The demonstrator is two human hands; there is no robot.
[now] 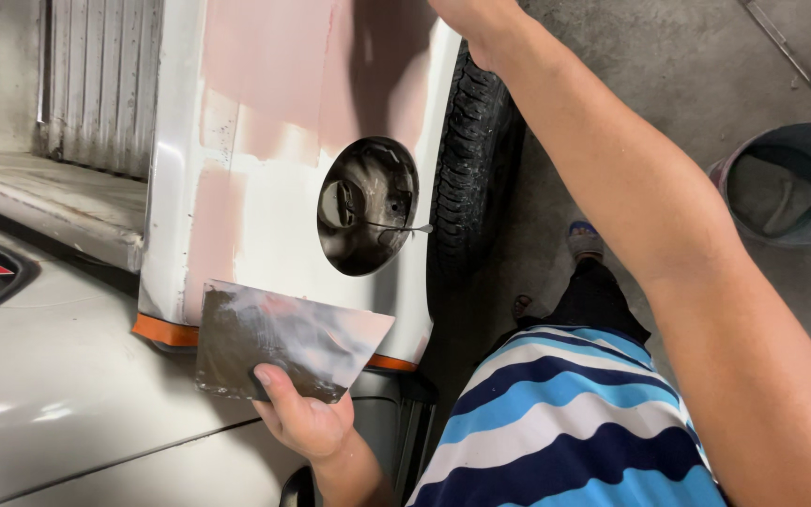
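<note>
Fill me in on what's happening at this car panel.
A person stands over a white car body panel patched with pinkish filler. The left hand holds a flat metal board smeared with filler, just below the open round fuel filler hole. The right hand reaches up to the panel's upper edge by the tyre, mostly out of frame. A grey bucket sits on the floor.

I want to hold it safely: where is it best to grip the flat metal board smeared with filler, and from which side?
Probably at its bare lower edge, from below, as the left hand does: the metal board is thin and flat, so thumb on top pinches it, clear of the filler.
</note>
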